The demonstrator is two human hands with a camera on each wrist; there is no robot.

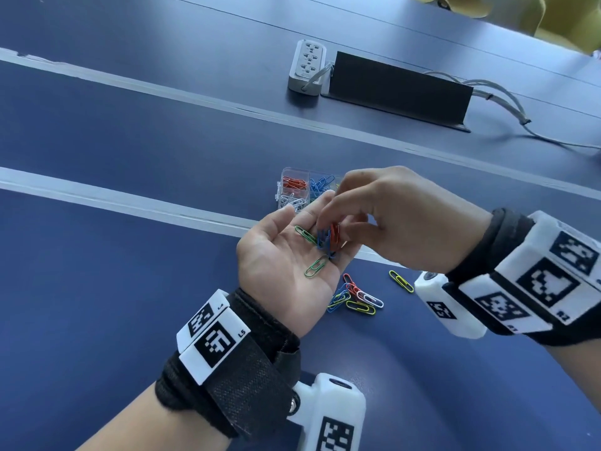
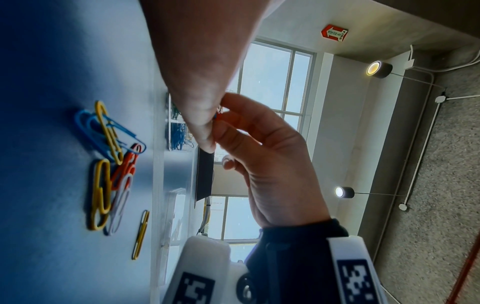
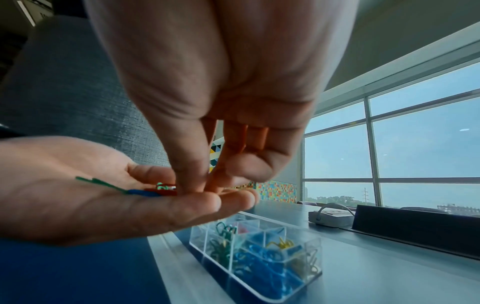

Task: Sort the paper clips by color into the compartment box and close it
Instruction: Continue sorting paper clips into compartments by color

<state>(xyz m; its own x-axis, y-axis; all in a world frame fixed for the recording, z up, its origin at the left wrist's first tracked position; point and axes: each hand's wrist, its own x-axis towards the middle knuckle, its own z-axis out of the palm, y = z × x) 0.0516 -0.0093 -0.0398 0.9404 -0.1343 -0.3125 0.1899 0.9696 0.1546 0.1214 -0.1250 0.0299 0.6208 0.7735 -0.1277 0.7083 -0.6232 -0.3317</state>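
In the head view, the left hand (image 1: 286, 255) is seen held palm up above the blue tabletop (image 1: 130, 271), its grip released and flat, with two green clips (image 1: 316, 265) and a small bunch of blue and red clips (image 1: 328, 237) carried on it. The right hand (image 1: 390, 219) is placed at 3 o'clock of the palm, its fingertips closed on the bunch; which clip is pinched cannot be told. The clear compartment box (image 1: 294, 190) is found at 12 o'clock of the hands, lid open, red, blue and white clips sorted inside. A loose pile of clips (image 1: 354, 296) is left at 5 o'clock of the left hand. In the left wrist view, the pile (image 2: 111, 164) is shown on the tabletop, and the right hand's fingers (image 2: 233, 123) are met by the left. In the right wrist view, the box (image 3: 259, 257) is seen below both hands, green, blue and yellow clips in separate compartments.
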